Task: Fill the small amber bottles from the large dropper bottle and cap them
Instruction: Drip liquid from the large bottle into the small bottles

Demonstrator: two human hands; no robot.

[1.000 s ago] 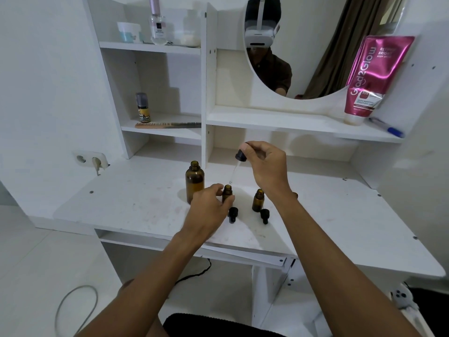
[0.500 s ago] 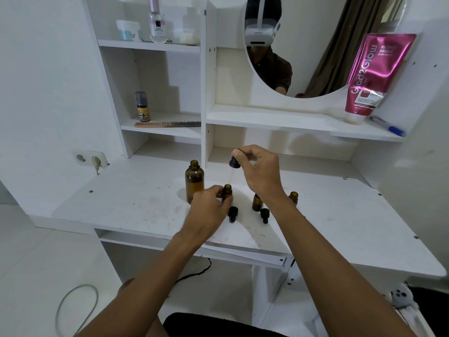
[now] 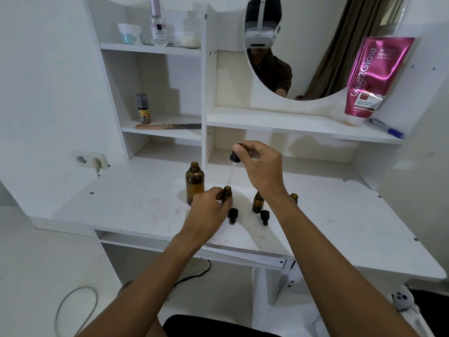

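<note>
1. Centrally, one small amber bottle (image 3: 227, 193) stands uncapped on the white tabletop (image 3: 340, 215), with the left hand (image 3: 209, 210) wrapped round its body, fingers narrow and holding it.
2. Above it, the right hand (image 3: 261, 166) pinches the black bulb of the dropper (image 3: 235, 158); its glass tube slants down toward the bottle's mouth.
3. Just left, the large dropper bottle (image 3: 194, 183) stands open, touching nothing.
4. Right of the held bottle, a second small bottle (image 3: 257, 203) and a third (image 3: 294, 198) stand partly hidden by the right wrist.
5. Two black caps (image 3: 233, 215) lie nearer, well back from the tabletop's near edge.
6. Bare tabletop spreads wide left and right; shelves (image 3: 291, 122) and a mirror (image 3: 315, 45) close the far side.
</note>
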